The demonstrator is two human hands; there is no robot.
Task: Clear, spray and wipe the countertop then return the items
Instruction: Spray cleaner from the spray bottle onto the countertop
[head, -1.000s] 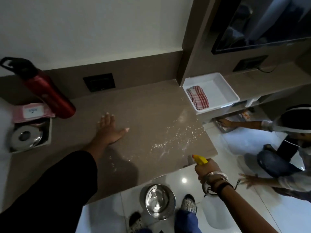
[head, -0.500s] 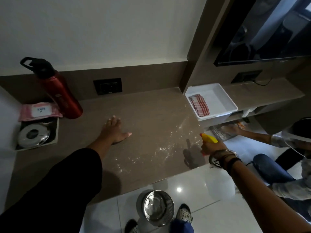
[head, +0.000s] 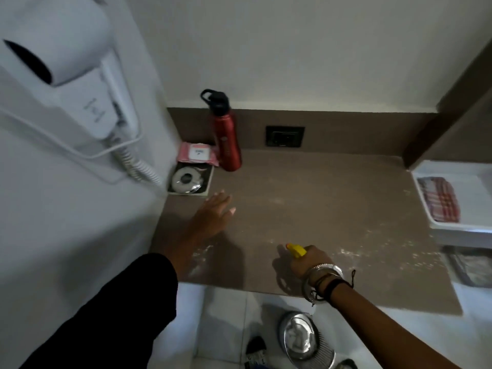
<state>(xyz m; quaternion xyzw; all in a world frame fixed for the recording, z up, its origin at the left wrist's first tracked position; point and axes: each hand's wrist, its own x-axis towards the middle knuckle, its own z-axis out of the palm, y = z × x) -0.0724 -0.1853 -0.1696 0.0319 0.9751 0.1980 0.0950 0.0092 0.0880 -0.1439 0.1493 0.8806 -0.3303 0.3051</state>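
Sprayer [head: 296, 250]: yellow nozzle only visible, over the worktop [head: 319, 187] front edge, gripped in closed right hand [head: 310, 263]. Likely light, rigid plastic; hold at neck, finger on trigger. Nozzle points left; bottle axis hidden. Left hand [head: 213, 217]: spread flat, resting on worktop. Droplets [head: 394, 251] scattered right.

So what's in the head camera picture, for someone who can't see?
A right hand aims a yellow sprayer at a wet brown countertop while the left hand lies flat on it. A red bottle stands at the back.
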